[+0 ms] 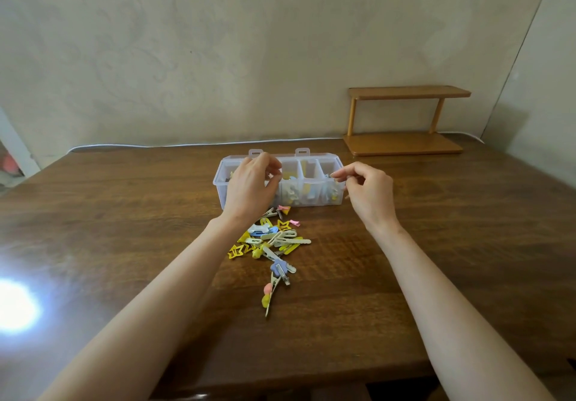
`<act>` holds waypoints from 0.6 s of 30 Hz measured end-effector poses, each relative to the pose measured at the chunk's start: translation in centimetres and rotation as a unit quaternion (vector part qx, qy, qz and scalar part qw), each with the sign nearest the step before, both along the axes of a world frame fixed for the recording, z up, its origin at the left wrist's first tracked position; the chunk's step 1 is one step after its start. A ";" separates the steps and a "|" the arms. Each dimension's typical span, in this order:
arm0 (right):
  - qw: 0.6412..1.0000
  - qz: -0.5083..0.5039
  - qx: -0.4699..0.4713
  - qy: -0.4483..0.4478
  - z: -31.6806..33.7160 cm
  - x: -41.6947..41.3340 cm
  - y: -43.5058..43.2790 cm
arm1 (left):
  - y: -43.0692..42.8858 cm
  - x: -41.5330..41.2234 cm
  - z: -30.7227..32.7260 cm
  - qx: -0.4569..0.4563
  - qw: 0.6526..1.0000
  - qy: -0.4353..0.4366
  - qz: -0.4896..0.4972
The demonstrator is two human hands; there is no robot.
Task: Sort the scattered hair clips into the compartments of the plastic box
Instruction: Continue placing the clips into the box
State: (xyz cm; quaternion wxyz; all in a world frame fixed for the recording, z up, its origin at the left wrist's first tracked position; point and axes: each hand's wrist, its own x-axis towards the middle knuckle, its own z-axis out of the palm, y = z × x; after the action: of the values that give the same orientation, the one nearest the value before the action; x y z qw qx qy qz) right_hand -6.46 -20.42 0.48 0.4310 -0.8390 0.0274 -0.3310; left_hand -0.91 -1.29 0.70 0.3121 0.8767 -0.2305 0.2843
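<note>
Right grip [367, 188] pinches 1 small hair clip [329, 176] over the rightmost compartment of the plastic box [224, 195] — seemingly to drop it there — while the left grip [249, 185] curls over the left compartments, its contents untellable, unsorted clips [274, 241] heaped on the surface [124, 229] just before.

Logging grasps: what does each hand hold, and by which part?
The right hand pinches a small clip by one end over the box's rightmost compartment. Whether the left hand holds anything cannot be told.
</note>
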 end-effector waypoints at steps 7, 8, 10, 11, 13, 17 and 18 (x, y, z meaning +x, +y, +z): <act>1.000 0.005 -0.025 -0.013 -0.4 0.1 0.3 | 0.7 -0.6 -0.6 0.008 1.000 0.015 0.012; 0.999 0.010 -0.041 -0.025 -0.4 0.2 0.6 | 0.8 -0.8 -0.7 0.009 1.000 0.014 0.012; 0.995 0.021 -0.087 -0.042 0.0 0.4 1.3 | 1.0 -1.1 -0.9 0.005 1.000 0.013 0.015; 0.992 0.022 -0.119 -0.046 0.4 0.7 1.6 | 1.1 -1.2 -0.9 0.002 1.000 0.014 0.016; 0.979 0.016 -0.200 -0.039 1.6 1.7 2.5 | 1.2 -1.4 -1.0 -0.004 1.000 0.016 0.016; 0.934 0.025 -0.339 0.108 4.1 5.4 4.2 | 1.1 -1.8 -1.5 -0.024 0.999 0.025 0.022; 0.916 0.024 -0.366 0.162 4.4 6.3 4.6 | 1.1 -2.0 -1.7 -0.029 0.999 0.026 0.022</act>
State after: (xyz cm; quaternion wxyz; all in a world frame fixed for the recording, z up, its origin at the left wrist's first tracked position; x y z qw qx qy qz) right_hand -0.17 -15.78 4.89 0.0911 -0.9806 -0.0466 -0.1669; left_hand -2.86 -0.18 -1.00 0.3365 0.8796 -0.1943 0.2744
